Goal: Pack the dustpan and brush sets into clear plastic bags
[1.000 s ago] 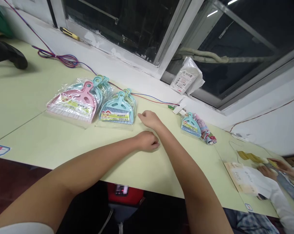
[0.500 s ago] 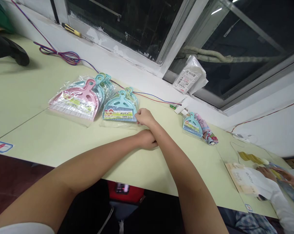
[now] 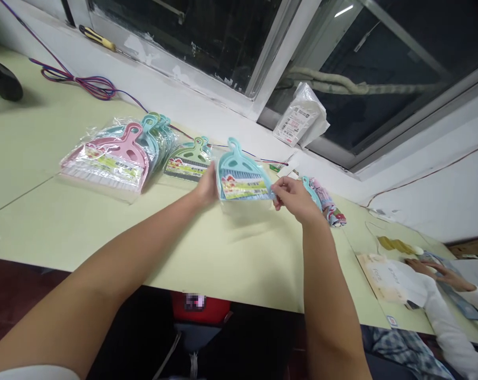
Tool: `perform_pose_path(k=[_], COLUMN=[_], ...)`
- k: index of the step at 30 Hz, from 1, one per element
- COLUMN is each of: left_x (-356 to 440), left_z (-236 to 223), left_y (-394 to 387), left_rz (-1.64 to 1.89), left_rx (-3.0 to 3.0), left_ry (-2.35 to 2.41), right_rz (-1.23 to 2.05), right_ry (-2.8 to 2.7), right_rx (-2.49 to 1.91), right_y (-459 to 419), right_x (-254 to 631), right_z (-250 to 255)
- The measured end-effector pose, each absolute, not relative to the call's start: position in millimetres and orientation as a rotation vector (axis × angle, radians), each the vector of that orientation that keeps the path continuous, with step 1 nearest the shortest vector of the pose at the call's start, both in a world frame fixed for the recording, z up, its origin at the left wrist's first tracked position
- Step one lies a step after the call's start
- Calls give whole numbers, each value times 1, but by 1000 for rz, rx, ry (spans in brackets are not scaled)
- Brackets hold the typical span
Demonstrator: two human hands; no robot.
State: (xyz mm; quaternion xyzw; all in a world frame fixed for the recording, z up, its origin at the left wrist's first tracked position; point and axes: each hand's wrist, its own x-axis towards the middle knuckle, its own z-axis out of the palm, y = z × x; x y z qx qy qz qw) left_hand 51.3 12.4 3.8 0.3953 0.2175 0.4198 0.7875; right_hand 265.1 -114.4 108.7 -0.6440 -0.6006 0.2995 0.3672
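Observation:
Held up tilted above the table is a light-blue dustpan and brush set [image 3: 239, 164] in a clear bag with a printed label. My right hand [image 3: 298, 199] pinches its right corner. Along its left edge lies my left hand [image 3: 207, 188], gripping the side, with the fingers mostly hidden behind the pack. A green dustpan set [image 3: 191, 155] stands just behind my left hand. Farther left is a larger stack of bagged sets with a pink dustpan [image 3: 120, 145] in front. Partly behind my right hand, another light-blue dustpan [image 3: 311, 191] lies beside a folded patterned umbrella [image 3: 332, 208].
A coil of red-and-blue cable [image 3: 98, 87] lies along the wall, below a screwdriver [image 3: 98, 38] on the sill. A white package [image 3: 300, 116] leans by the window. At the right, a co-worker's hands [image 3: 440, 272] are over the table [image 3: 231, 264], near a paper bag [image 3: 385, 279].
The light-blue dustpan set has been lifted away from the green one and moved right. My arms have uncrossed; my right hand moved right, and my left hand came up to the pack's left side.

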Motion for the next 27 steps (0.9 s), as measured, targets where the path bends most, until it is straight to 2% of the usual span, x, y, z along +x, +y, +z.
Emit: perform_pose_path(k=[3,8,11,27], left_x=[36,30,34,31], left_z=[7,6,2,-4], left_y=[27,22,20,28], left_rz=[918,850,867,920], left_rx=[873,1165,1301,1388], left_ry=[446,680,809,890], right_rz=[858,876,860,925], right_ry=[-1494,-1402,-1395,-1112], right_rx=[-1621,-1633,-1615,-1533], right_y=[-126,-124,-121,-111], right_x=[284,294,291,281], right_z=[68,15,8,-5])
